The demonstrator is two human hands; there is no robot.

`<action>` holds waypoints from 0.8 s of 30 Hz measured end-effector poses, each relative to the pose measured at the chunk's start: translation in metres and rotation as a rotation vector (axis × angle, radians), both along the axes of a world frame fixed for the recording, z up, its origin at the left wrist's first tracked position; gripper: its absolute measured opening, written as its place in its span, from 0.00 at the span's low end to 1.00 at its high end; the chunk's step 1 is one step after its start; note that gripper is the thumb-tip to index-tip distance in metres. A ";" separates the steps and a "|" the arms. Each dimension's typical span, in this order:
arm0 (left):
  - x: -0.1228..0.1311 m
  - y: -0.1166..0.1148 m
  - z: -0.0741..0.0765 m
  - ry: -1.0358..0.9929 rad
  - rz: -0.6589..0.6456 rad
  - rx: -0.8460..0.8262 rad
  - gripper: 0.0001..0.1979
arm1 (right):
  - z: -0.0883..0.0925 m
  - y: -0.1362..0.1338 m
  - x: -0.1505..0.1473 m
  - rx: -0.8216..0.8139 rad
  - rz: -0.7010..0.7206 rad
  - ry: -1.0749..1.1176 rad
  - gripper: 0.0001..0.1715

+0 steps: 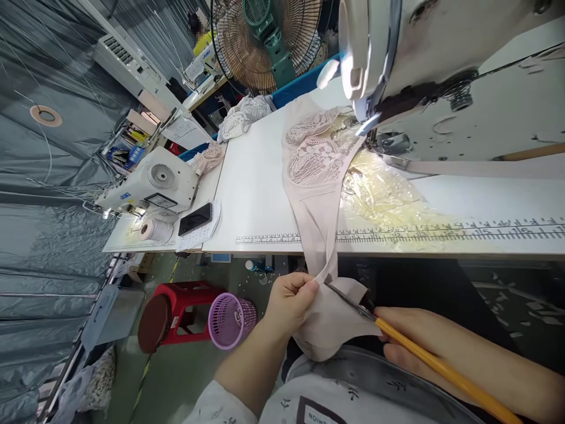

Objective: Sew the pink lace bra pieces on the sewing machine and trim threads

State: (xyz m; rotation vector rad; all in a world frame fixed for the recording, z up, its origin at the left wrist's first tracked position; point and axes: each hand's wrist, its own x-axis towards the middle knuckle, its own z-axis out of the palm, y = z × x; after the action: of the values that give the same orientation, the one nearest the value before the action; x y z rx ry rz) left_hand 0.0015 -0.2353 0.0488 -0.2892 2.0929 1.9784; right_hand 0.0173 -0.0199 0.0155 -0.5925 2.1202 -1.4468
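A pale pink lace bra (315,162) runs from under the needle of the sewing machine (379,106) down over the table's front edge. My left hand (291,300) pinches its folded edge between thumb and fingers, just below the table. Beneath that, a smooth cup (326,324) hangs over my lap. My right hand (410,333) is closed on a pointed metal tool with a long orange handle (435,362); its exact kind is unclear. The tool's tip touches the fabric right beside my left fingertips. Part of the right-hand fingers is hidden behind the handle.
Clear-yellowish plastic film (384,194) lies by the needle, above a printed ruler strip (485,231). To the left are a phone (195,219), a thread cone (156,229) and a second sewing machine (154,185). A red stool (185,315) and purple basket (229,321) stand below. Behind is a fan (267,44).
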 end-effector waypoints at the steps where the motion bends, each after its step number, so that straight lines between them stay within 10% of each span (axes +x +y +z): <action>1: 0.000 0.000 -0.001 0.007 -0.001 -0.009 0.24 | 0.000 -0.002 -0.001 -0.014 0.019 -0.019 0.28; 13: 0.002 0.002 -0.002 0.045 -0.009 -0.100 0.23 | 0.004 -0.013 -0.008 -0.014 0.108 -0.084 0.24; 24: 0.000 0.007 0.010 0.068 -0.033 -0.140 0.21 | -0.001 -0.016 -0.002 0.069 -0.089 -0.152 0.21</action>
State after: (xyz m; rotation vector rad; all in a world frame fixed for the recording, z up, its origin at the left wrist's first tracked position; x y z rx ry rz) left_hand 0.0020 -0.2278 0.0587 -0.2137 2.2683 1.8509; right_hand 0.0148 -0.0361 0.0144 -0.3551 2.0899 -1.4122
